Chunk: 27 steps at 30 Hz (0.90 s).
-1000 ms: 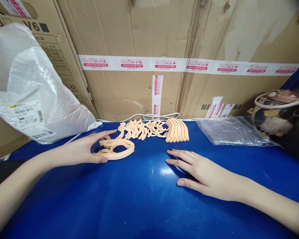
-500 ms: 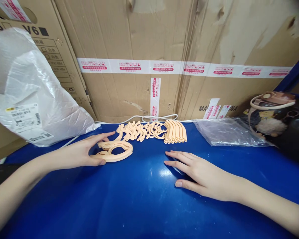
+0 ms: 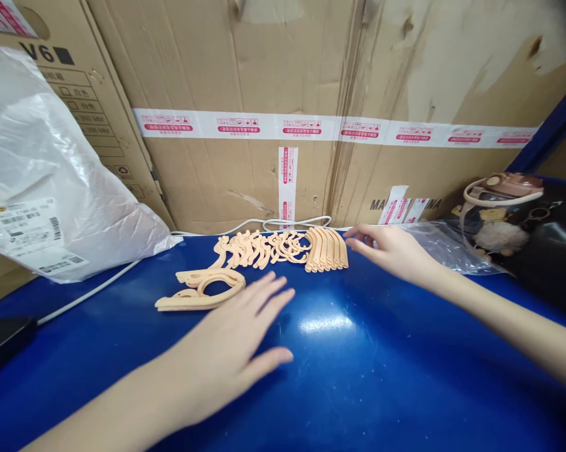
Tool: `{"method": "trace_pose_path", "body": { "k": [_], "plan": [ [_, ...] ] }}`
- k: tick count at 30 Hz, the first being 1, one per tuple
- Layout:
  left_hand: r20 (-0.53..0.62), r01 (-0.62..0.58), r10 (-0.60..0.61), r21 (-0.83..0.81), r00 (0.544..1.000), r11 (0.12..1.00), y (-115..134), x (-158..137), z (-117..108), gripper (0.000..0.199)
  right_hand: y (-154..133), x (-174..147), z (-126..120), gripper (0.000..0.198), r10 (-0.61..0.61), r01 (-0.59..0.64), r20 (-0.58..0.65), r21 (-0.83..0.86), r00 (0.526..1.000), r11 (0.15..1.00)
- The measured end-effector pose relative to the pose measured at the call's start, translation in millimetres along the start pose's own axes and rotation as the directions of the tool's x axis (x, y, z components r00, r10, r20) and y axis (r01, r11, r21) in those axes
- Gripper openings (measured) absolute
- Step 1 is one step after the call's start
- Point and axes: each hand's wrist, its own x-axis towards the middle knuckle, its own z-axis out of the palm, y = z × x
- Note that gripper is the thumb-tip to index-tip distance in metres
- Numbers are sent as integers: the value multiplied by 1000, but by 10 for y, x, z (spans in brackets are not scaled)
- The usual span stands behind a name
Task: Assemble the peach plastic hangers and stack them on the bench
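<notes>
My left hand point(image 3: 235, 339) is open above the blue table, fingers stretched toward the right and thumb apart. It holds nothing and covers the right end of a small stack of beige folded hangers point(image 3: 202, 276). My right hand point(image 3: 391, 248) reaches to the right end of a row of curved beige plastic hanger arms point(image 3: 327, 248). Its fingers are bent and slightly apart, with no piece seen between them; whether the tips touch the last arm is unclear. Left of the arms lie several beige hooks point(image 3: 289, 246) and small wavy beige pieces point(image 3: 247, 248).
Cardboard boxes point(image 3: 207, 182) stand behind the blue table point(image 3: 358, 389). A white plastic parcel bag point(image 3: 70, 169) is at the left, near a black object point(image 3: 4, 342) and a white cable point(image 3: 89, 292). A clear plastic bag point(image 3: 428, 242) and a brown-lidded bottle point(image 3: 504, 201) are at the right.
My left hand has let go of the folded hangers and moved right and nearer. My right hand has gone from the table's middle to the far right end of the arm row.
</notes>
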Motion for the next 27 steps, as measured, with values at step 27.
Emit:
{"method": "trace_pose_path", "body": {
  "k": [27],
  "plan": [
    [40,-47,50,-81,998,996,14,35,368,52,262,627,448,32,377,-440,327,142,867,887]
  ]
}}
